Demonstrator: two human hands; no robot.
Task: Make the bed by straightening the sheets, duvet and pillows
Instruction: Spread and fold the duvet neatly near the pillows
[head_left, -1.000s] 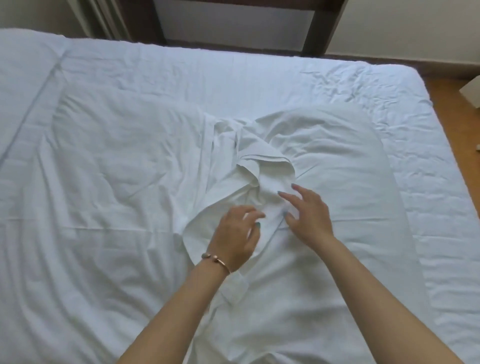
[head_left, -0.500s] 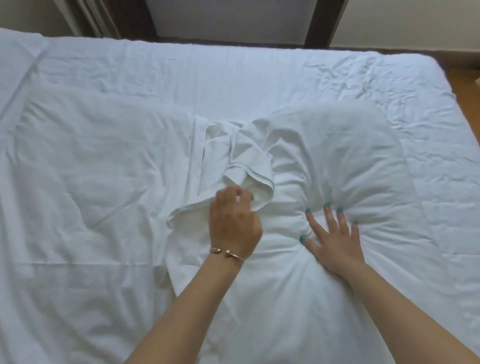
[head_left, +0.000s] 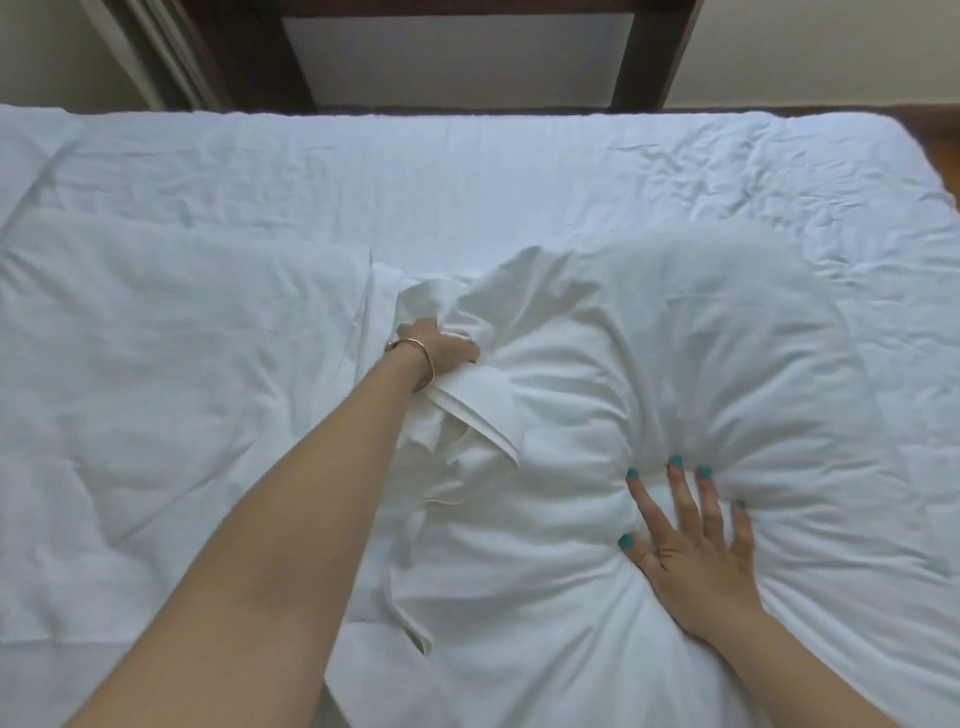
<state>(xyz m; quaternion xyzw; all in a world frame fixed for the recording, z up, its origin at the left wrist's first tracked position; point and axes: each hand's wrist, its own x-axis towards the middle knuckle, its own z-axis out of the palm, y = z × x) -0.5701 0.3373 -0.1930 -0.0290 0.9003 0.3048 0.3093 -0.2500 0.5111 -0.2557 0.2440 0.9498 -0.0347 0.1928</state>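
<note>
Head view: pillow (head_left: 701, 374) lengthwise left-right; left grip (head_left: 441, 348) buried, unclear; right (head_left: 696, 556) pressing flat.

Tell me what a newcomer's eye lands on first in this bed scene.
First, the right hand, fingers spread flat with teal nails, pressing a deep dent into the puffy pillow at right of centre. Next, the left hand, with a bangle at its wrist, reaching into the bunched pillowcase opening at mid-frame; its fingers are hidden in the cloth. Behind, a dark headboard stands past the wrinkled white sheet.
</note>
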